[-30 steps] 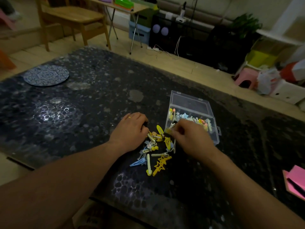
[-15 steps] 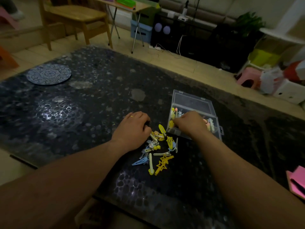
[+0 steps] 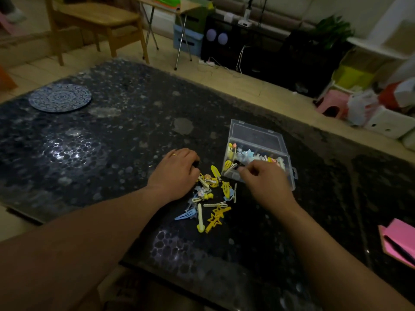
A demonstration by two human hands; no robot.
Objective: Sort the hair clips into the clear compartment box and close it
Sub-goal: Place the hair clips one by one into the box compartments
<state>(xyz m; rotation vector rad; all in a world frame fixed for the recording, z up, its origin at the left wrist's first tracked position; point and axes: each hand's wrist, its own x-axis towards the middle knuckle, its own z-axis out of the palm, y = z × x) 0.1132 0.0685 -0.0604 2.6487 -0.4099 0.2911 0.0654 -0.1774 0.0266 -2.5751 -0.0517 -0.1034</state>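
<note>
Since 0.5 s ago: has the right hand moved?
Yes. The right hand has drawn back toward the person. It was reaching in over the clear box compartments, and now only its fingertips are at the box's near-left corner.

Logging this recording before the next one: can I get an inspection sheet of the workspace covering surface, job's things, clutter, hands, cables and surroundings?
Surface: dark patterned table, glare in patches.
Job's things: clear compartment box open, lid tilted back, clips inside; loose hair clips piled on the table between the hands.
Clutter: round mat far left; pink notebook at the right edge.
Hands: left hand curled at the pile's edge, grasp hidden; right hand pinches a dark clip at the box's near-left corner.
Cables: white cords and power strip on the floor beyond.
Surroundings: wooden chair, pink stool.
</note>
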